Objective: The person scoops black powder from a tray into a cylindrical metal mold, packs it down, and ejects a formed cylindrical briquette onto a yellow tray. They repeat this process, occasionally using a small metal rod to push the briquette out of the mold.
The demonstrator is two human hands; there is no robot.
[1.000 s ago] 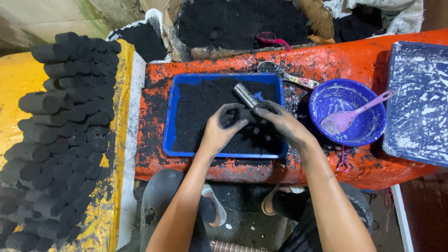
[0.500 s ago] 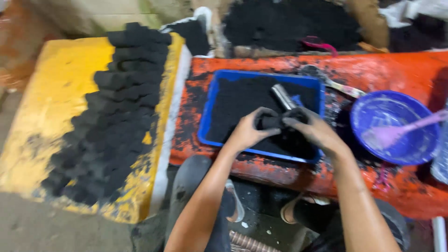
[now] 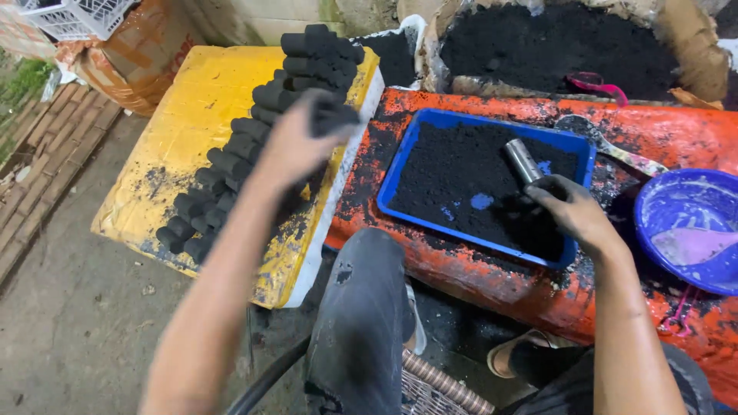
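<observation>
From the head view, your left hand (image 3: 296, 146) grips a black charcoal cylinder (image 3: 332, 117), held over the rows of stacked briquettes (image 3: 231, 165) on the yellow board (image 3: 181, 127), left of the blue tray (image 3: 400, 165). Your right hand (image 3: 573, 211) rests inside that tray, fingers curled around the lower end of a metal tube (image 3: 524, 160) lying on the black powder (image 3: 461, 177). A blue bowl (image 3: 661, 204) sits right of the tray.

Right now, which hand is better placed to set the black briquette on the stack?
Left: the left hand already holds the black briquette over the stack; the right hand holds the metal tube at the blue tray.
</observation>
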